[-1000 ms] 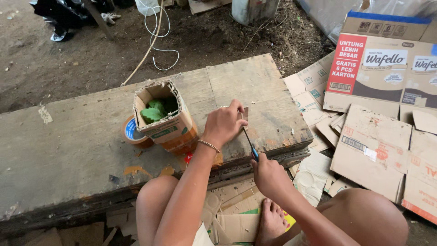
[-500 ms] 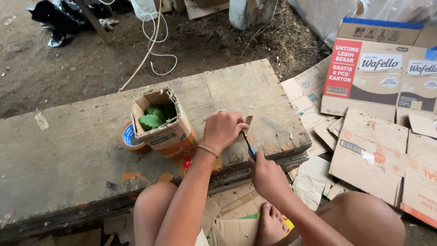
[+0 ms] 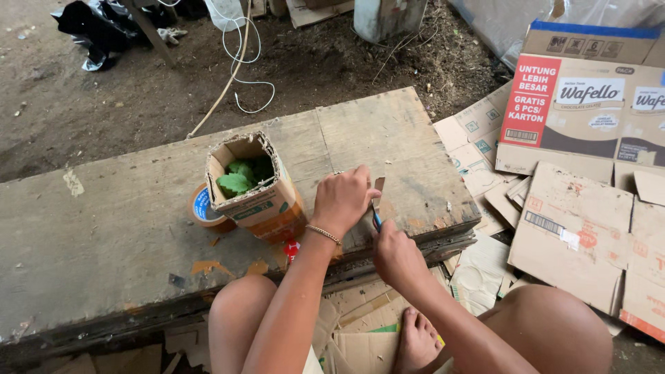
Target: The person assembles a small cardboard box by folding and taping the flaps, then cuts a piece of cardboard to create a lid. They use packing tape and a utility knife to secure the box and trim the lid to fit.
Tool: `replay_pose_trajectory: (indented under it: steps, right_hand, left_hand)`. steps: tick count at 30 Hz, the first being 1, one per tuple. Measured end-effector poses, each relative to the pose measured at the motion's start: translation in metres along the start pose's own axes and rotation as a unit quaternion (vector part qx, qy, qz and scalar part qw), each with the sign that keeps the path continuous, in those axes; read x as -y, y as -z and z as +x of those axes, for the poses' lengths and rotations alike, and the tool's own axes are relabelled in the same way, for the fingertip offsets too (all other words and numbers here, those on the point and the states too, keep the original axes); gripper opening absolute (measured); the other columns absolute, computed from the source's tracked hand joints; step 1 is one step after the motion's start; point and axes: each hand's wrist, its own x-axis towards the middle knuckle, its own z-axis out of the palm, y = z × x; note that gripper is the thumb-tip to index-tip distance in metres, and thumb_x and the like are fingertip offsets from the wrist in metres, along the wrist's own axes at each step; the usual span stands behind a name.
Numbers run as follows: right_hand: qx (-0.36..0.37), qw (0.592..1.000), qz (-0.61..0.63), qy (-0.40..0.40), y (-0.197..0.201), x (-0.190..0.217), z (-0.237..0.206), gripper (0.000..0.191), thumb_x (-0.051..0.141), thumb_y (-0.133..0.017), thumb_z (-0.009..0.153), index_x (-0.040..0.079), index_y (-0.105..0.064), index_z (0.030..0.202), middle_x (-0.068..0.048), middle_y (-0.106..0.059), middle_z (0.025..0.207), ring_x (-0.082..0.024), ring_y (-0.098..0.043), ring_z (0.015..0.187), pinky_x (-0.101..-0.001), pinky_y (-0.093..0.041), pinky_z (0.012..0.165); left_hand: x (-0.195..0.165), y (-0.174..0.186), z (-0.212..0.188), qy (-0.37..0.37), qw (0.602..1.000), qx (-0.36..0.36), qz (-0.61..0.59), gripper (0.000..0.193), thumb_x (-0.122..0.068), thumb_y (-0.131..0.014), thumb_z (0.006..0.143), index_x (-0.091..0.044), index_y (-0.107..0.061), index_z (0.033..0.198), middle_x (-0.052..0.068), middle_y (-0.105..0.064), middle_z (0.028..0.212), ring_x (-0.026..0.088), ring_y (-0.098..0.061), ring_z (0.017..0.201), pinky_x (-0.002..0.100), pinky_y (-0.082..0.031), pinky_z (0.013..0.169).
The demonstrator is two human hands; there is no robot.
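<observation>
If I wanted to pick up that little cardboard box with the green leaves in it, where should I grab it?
Probably from above, pinching the cardboard box across its two long side walls just under the ragged rim. It leans on the tape roll with its open top tilted, leaves inside, so a side grip likely keeps them from spilling.

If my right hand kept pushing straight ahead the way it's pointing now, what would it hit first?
Most likely the small cardboard strip that the left hand pinches just ahead of the right hand and its blue-handled tool. Beyond it lies bare wooden board; depth is uncertain.
</observation>
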Motion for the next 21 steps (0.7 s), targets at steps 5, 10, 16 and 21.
replay_pose_trajectory:
  steps: [5, 10, 16, 21]
  right_hand:
    - [0.041, 0.999, -0.004, -0.016, 0.013, 0.011, -0.009, 0.025, 0.025, -0.045, 0.104, 0.001, -0.042, 0.108, -0.032, -0.068, 0.08, -0.053, -0.066, 0.078, -0.0628, -0.051, 0.07]
    - [0.002, 0.997, 0.057, 0.055, 0.021, 0.016, -0.014, 0.023, 0.019, -0.045, 0.101, -0.001, -0.038, 0.112, -0.033, -0.065, 0.087, -0.051, -0.066, 0.071, -0.0609, -0.05, 0.063]
    - [0.007, 0.999, -0.034, 0.026, 0.016, 0.013, -0.016, 0.034, 0.02, -0.044, 0.103, 0.008, -0.037, 0.134, -0.028, -0.07, 0.095, -0.048, -0.067, 0.078, -0.0599, -0.051, 0.064]
    - [0.003, 0.996, -0.078, 0.048, 0.026, 0.019, -0.022, 0.05, 0.015, -0.044, 0.101, 0.011, -0.031, 0.15, -0.026, -0.068, 0.104, -0.046, -0.069, 0.074, -0.0573, -0.053, 0.06]
  left_hand:
    - [-0.007, 0.002, 0.001, -0.03, 0.995, 0.033, 0.087, 0.021, -0.031, -0.077, 0.086, -0.012, -0.069, 0.091, 0.009, -0.075, 0.081, 0.027, -0.074, 0.079, 0.045, -0.051, 0.084]
    - [-0.008, -0.004, 0.004, -0.02, 0.994, 0.073, 0.075, 0.03, -0.038, -0.073, 0.091, -0.009, -0.067, 0.093, 0.01, -0.074, 0.083, 0.026, -0.075, 0.078, 0.04, -0.057, 0.069]
    - [0.001, -0.011, 0.002, -0.053, 0.995, -0.009, 0.082, 0.028, -0.037, -0.071, 0.09, -0.009, -0.066, 0.093, 0.008, -0.074, 0.084, 0.025, -0.075, 0.076, 0.037, -0.058, 0.062]
    - [0.005, -0.003, 0.002, -0.08, 0.992, -0.042, 0.09, 0.031, -0.04, -0.069, 0.09, -0.009, -0.066, 0.091, 0.007, -0.073, 0.084, 0.024, -0.075, 0.073, 0.038, -0.058, 0.057]
